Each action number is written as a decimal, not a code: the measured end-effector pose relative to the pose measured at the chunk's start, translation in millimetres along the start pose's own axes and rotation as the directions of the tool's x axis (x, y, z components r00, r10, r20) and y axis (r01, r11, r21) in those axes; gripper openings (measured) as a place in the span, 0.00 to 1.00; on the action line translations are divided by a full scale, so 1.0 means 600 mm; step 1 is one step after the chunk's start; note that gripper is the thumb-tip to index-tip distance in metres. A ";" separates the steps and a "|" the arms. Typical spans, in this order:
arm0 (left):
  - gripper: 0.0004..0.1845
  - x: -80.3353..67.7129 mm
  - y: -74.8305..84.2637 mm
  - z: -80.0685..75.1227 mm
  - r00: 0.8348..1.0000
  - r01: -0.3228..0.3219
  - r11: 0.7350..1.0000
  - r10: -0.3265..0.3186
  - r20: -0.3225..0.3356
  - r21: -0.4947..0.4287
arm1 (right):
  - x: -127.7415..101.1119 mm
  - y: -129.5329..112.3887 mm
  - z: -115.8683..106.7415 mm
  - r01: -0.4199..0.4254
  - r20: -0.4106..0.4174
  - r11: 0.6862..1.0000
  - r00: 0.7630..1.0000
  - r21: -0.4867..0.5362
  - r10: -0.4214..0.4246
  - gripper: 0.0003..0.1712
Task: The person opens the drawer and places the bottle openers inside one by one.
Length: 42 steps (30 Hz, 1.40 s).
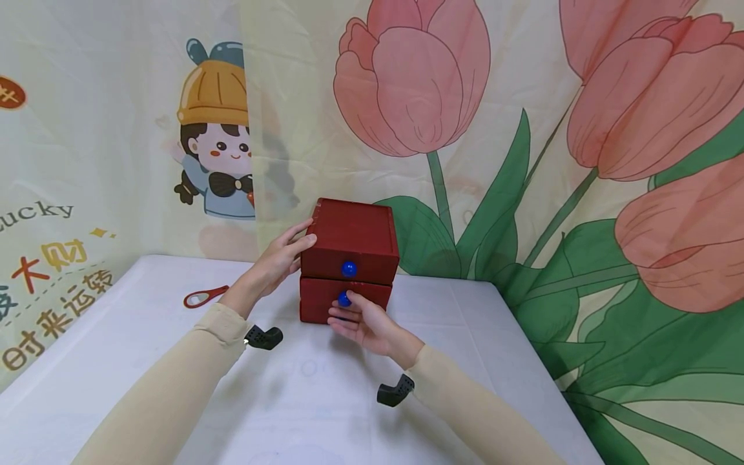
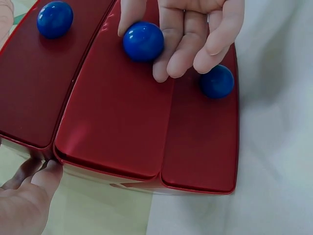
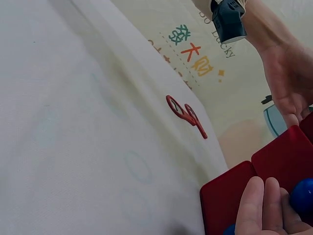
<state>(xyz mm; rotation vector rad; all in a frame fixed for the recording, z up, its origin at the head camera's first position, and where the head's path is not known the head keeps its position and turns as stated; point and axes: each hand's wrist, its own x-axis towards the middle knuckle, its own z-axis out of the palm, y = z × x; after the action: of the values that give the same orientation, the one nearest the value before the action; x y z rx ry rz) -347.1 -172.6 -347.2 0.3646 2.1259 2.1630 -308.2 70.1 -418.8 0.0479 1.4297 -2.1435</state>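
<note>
My right hand (image 1: pixel 361 323) pinches the lower drawer's blue knob (image 1: pixel 345 299). My left hand (image 1: pixel 283 258), fingers flat, steadies the red drawer box (image 1: pixel 354 236). It looks hard, shiny and light, so it may slide.

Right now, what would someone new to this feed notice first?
A glossy dark red box of drawers with round blue knobs stands mid-table on the white cloth. The left hand rests flat against its left side, while the right hand curls its fingers round the blue knob of the lower drawer. A red loop-ended tool lies on the cloth to the left.
</note>
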 end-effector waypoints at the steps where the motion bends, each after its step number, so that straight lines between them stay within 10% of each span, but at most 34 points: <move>1: 0.39 0.000 0.000 0.000 1.000 0.001 1.000 -0.001 -0.001 -0.001 | 0.000 0.000 0.000 -0.003 -0.002 1.000 1.000 0.004 0.003 0.33; 42: 0.41 0.006 -0.004 0.006 1.000 0.010 0.999 -0.011 0.011 0.042 | 0.008 -0.008 -0.008 0.029 -0.010 0.998 1.000 -0.055 -0.030 0.34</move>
<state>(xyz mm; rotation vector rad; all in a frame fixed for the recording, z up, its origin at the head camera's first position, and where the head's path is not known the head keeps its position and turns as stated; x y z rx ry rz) -349.9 -168.3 -349.5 0.3675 2.1648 2.1084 -315.6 73.5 -418.4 0.0183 1.5034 -2.1294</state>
